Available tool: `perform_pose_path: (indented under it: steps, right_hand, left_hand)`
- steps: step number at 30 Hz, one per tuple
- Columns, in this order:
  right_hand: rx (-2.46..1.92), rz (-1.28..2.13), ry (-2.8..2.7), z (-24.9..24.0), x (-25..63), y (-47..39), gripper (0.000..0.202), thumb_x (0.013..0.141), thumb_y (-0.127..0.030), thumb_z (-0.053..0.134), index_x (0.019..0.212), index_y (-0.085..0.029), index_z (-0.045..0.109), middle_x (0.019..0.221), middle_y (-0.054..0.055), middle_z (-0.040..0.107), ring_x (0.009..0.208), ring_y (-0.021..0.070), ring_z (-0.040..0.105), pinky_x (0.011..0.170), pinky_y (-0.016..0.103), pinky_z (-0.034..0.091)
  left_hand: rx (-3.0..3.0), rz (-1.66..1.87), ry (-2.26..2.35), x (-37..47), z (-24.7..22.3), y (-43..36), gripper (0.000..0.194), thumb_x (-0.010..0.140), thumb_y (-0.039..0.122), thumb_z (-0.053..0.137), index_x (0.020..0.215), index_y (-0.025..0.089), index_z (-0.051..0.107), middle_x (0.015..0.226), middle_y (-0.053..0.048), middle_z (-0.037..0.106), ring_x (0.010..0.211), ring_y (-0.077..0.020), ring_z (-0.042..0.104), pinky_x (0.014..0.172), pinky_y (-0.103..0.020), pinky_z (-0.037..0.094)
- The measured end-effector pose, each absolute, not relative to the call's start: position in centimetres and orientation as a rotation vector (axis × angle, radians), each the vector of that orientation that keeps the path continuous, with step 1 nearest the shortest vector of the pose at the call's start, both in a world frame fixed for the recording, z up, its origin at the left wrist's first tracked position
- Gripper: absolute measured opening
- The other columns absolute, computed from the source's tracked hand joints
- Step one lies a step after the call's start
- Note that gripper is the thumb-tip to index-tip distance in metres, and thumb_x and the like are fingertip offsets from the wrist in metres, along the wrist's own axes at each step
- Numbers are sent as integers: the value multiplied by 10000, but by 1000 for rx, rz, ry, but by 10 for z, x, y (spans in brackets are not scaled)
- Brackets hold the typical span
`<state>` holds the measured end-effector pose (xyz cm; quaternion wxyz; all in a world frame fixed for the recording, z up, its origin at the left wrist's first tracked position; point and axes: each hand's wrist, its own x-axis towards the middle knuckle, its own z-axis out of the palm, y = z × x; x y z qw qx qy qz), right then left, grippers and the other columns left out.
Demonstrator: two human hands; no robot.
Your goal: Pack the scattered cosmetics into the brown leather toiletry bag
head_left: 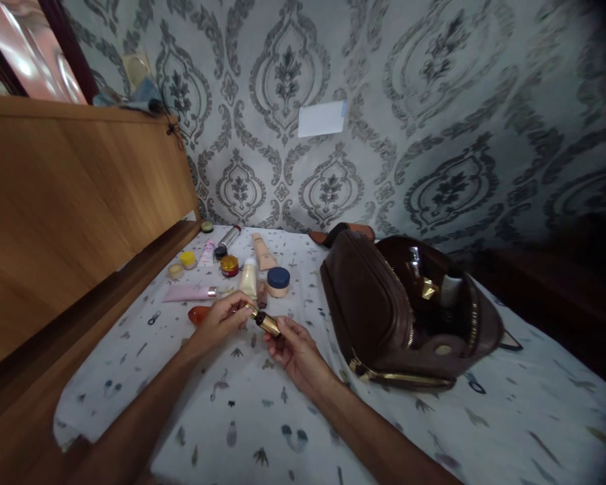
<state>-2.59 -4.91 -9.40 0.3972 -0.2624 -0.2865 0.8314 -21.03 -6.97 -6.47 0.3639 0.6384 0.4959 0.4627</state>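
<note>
My right hand point(300, 357) is closed around a small gold-and-dark cosmetic tube point(268, 325), held tilted above the bedsheet. At its upper end, the fingers of my left hand point(223, 322) pinch a gold cap point(251, 310). Whether the cap is fully off the tube is too small to tell. An orange-red item point(198, 314) lies beside my left hand, partly covered by it. Just beyond my hands are a cream tube point(249, 277), a small brownish item point(262, 295) and a jar with a dark blue lid point(278, 281).
A brown zip bag point(368, 303) stands open on the right with items inside. More cosmetics, including a pink tube point(186, 293), a gold-lidded jar point(229, 265) and a peach tube point(263, 252), lie at the back left. A wooden panel point(81, 209) borders the left side.
</note>
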Motion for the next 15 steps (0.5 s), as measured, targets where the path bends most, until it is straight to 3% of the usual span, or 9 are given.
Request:
perform_pose_path:
  steps: [9,15]
  right_hand:
    - [-628,2158,-728,-97,-25,-47,482,603,-493,880,805,-148,610,595,13,685,419,69,551,378,126,379]
    - [-593,2163,-690,-98,-25,-50,524,588,-516,873,848,-138,621,606,25,699,440,87,586,407,144,414]
  left_hand:
    - [1701,1208,1258,-208,-62,-75,268,925,418,533,961,163,607,712,29,518,648,-120,490,614,-228,397]
    - [1635,1209,1311,-206,-64,-77,274,924,426,535,990,170,602,749,26,517,638,-105,462,576,-213,367]
